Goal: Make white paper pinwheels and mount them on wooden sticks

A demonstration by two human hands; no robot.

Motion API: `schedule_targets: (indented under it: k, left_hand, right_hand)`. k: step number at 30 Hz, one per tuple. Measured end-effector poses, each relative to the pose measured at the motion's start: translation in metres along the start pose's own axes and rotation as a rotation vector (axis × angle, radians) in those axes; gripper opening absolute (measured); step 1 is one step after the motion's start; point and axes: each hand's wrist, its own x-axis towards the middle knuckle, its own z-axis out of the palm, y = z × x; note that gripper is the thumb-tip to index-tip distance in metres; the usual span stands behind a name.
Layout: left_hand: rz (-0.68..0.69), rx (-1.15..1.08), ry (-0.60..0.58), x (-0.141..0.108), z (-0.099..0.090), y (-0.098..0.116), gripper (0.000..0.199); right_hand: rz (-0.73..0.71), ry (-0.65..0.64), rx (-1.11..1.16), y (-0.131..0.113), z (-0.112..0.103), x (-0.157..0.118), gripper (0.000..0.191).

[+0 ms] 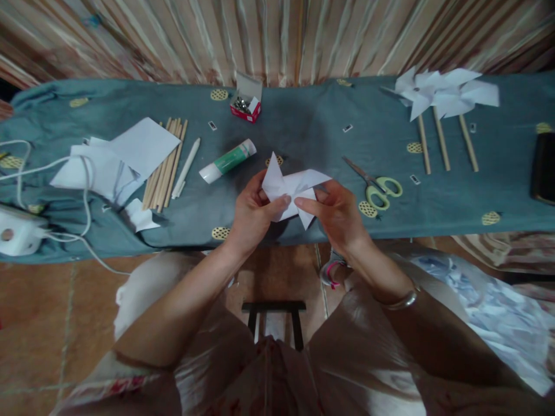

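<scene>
Between my two hands is a white paper pinwheel [295, 184] with folded, pointed blades, held just above the table's front edge. My left hand [256, 209] grips its left side, thumb pressed near the centre. From the right, my right hand [336, 211] pinches it, its thumb also close to the middle. The fingers behind the paper are partly hidden. Beyond the left hand lies a green and white glue stick [228, 161]. Scissors [376, 186] with light green handles rest to the right of my right hand.
Three finished paper pinwheels [446, 92] on sticks lie at the right. An open red box [245, 107] of small metal pieces stands at the back. Leftward are wooden sticks [167, 164], a white pen [186, 167], paper sheets [145, 147] and a white power strip [19, 231] with cables.
</scene>
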Motion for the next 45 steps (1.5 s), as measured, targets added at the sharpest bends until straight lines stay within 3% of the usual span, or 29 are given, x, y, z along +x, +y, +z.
schedule_targets:
  k: [5,10,14,20,22,25,27,29,34,38,45]
  left_hand:
    - [0.078,0.074,-0.064,0.005,-0.006,-0.006,0.057]
    - [0.136,0.139,-0.056,0.007,-0.007,-0.008,0.056]
    - [0.189,0.223,-0.046,0.007,-0.005,-0.006,0.048]
    - [0.258,0.298,-0.023,0.007,-0.003,-0.007,0.043]
    - [0.249,0.294,-0.037,0.006,-0.004,-0.006,0.047]
    - [0.225,0.262,-0.068,0.004,-0.005,-0.003,0.066]
    - [0.211,0.259,-0.104,0.002,-0.006,0.002,0.082]
    - [0.216,0.274,-0.159,0.0,-0.009,0.008,0.084]
    - [0.254,0.347,-0.307,-0.001,-0.026,0.017,0.045]
    - [0.297,0.507,-0.267,-0.001,-0.034,0.022,0.023]
    - [0.352,0.683,-0.207,0.0,-0.029,0.025,0.006]
  right_hand:
    - [0.01,0.032,-0.069,0.001,-0.002,0.003,0.055]
    - [0.033,0.12,-0.062,-0.002,0.002,0.002,0.067]
    - [0.029,0.137,-0.111,-0.001,0.003,0.003,0.067]
    - [-0.008,0.175,-0.12,-0.002,0.005,0.007,0.055]
    - [-0.011,0.131,-0.074,-0.004,0.007,0.007,0.045]
    - [0.0,0.018,-0.011,-0.009,0.009,0.008,0.023]
    - [0.023,-0.016,0.018,-0.009,0.008,0.009,0.019]
    - [0.037,-0.027,0.039,-0.008,0.004,0.01,0.02]
    - [0.037,-0.069,0.039,-0.006,-0.006,0.013,0.017]
    - [0.047,-0.076,-0.014,-0.007,-0.009,0.013,0.021]
    - [0.004,-0.079,-0.096,-0.008,-0.004,0.011,0.023]
